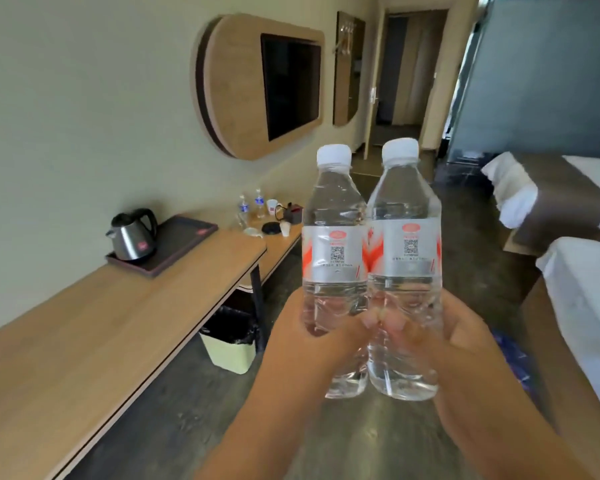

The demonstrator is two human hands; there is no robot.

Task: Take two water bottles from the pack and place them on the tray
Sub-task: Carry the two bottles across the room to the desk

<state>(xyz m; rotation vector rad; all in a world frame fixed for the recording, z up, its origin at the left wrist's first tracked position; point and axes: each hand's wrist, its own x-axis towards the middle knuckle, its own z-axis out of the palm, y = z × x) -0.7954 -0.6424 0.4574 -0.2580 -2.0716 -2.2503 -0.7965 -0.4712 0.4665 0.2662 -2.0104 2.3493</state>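
Two clear water bottles with white caps and silver-and-red labels stand upright side by side in mid-air in front of me. My left hand (pixel 305 341) grips the lower body of the left bottle (pixel 335 237). My right hand (pixel 465 341) grips the lower body of the right bottle (pixel 404 237). The bottles touch each other. A dark tray (pixel 184 244) lies on the wooden desk (pixel 101 323) to the left, well away from my hands. The pack is out of view.
A steel kettle (pixel 132 239) occupies the tray's near end. Further along the desk are small bottles, cups and a dark box (pixel 274 213). A lined bin (pixel 231 341) stands under the desk. Beds (pixel 568 220) are at the right, a wall-mounted TV (pixel 288 86) above.
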